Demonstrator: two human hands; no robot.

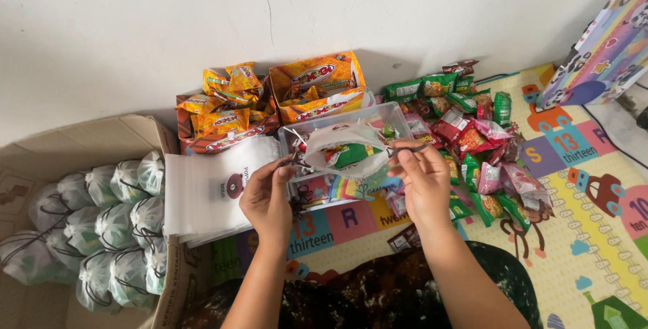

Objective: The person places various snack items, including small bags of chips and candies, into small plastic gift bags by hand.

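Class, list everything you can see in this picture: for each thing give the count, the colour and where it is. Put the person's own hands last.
Drawstring pouch: one, white with snacks inside, held between both hands.
Clear tub: one, transparent, behind the pouch.
Flat pouch stack: one stack, white, left of the hands.
Cardboard box: one, brown, far left.
Filled bags: about a dozen, whitish, inside the cardboard box.
Orange snack cartons: two or three, orange, by the wall.
Loose snack packets: many, green, red and pink, on the right.
Play mat: one, multicoloured, underneath.
Left hand: pinching the left cord.
Right hand: pinching the right cord.
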